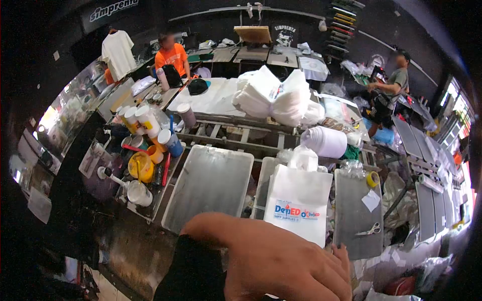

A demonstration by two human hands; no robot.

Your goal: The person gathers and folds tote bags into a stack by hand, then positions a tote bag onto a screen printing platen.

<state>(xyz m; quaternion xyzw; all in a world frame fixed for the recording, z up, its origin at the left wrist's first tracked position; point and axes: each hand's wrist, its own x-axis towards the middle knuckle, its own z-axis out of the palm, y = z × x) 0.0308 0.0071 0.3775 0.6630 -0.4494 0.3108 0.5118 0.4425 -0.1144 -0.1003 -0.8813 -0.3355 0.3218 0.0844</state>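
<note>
My left hand (286,258), in a black sleeve (193,268), reaches in from the bottom of the view, close to the camera, with its back toward me. Its fingers bend down at the lower right, and most fingertips are hidden or cut off. A sliver of white shows under it, but I cannot make out what is in the fingers. Just beyond lies a white bag (298,195) with blue and red "DepED" print, flat on a board and partly covered by the hand. My right hand is not in view.
Grey boards (208,183) flank the bag. Scissors (369,230) and yellow tape (372,178) lie on the right board (351,210). Ink tubs (140,166) crowd the left. Behind are a white roll (324,141) and stacked white bags (273,98). Two people (171,56) (396,85) stand farther back.
</note>
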